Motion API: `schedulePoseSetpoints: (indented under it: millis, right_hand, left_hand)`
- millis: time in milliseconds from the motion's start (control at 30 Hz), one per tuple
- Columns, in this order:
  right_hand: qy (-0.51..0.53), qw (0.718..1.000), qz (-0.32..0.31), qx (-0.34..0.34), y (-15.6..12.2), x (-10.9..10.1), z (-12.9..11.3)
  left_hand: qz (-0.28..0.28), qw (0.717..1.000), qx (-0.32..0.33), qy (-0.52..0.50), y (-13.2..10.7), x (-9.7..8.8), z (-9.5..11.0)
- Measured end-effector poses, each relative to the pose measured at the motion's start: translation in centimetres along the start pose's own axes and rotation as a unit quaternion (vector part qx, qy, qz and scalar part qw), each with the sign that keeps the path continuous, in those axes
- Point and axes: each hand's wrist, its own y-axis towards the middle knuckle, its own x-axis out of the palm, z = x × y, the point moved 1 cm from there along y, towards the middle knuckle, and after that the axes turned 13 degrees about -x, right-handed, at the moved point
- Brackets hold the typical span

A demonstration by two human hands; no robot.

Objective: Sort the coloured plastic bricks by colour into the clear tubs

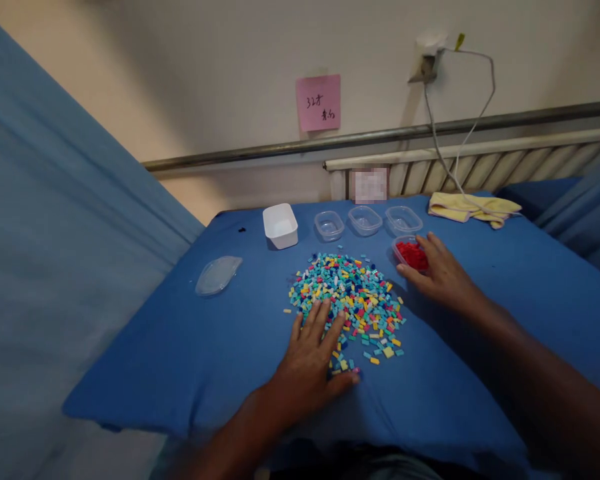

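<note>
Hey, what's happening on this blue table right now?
A person's left hand lies flat on the near edge of a heap of small multicoloured plastic bricks on the blue-covered table. The right hand rests against a small clear tub of red bricks. Behind stand three clear tubs and a white rectangular box.

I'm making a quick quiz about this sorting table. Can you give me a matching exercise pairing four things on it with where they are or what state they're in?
Things:
1. white tub
2. clear lid
3. yellow cloth
4. small container by the right hand

Descriptions:
A. lies flat, alone at the table's left
B. holds red pieces
C. far right, a cable lying across it
D. left end of the back row of containers

Pairs: 1-D, 2-A, 3-C, 4-B
</note>
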Motion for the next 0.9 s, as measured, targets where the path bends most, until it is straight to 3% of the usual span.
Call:
schedulePoseSetpoints:
  millis: [133, 267, 400, 467, 567, 733, 900]
  right_hand:
    - [-0.009, 1.0, 0.028, 0.006, 0.0, 1.9, 1.0]
    - [-0.014, 0.999, 0.043, 0.002, -0.5, 2.0, 1.6]
    - [0.003, 0.999, 0.047, -0.013, -1.0, 1.4, 1.8]
    - [0.014, 0.998, 0.053, -0.019, -1.2, 1.1, 1.8]
    - [0.021, 0.998, 0.063, -0.015, -1.4, 0.7, 1.9]
    - [0.013, 0.998, 0.064, 0.024, -1.4, 0.2, 2.4]
    - [0.022, 0.998, 0.051, 0.043, -1.3, -0.4, 2.3]
  left_hand:
    - [0.04, 0.999, -0.002, 0.027, 3.4, 0.4, 1.4]
    - [0.084, 0.995, -0.023, 0.038, 7.4, -0.9, 1.2]
    - [0.056, 0.997, 0.014, 0.058, 9.5, -1.9, 2.2]
    - [0.036, 0.996, 0.042, 0.069, 9.6, -2.0, 3.1]
    - [0.037, 0.995, 0.031, 0.083, 8.7, -2.3, 3.3]
    - [0.062, 0.993, -0.012, 0.104, 5.9, -2.2, 0.9]
    - [0.122, 0.986, -0.088, 0.072, 5.5, 0.0, -0.7]
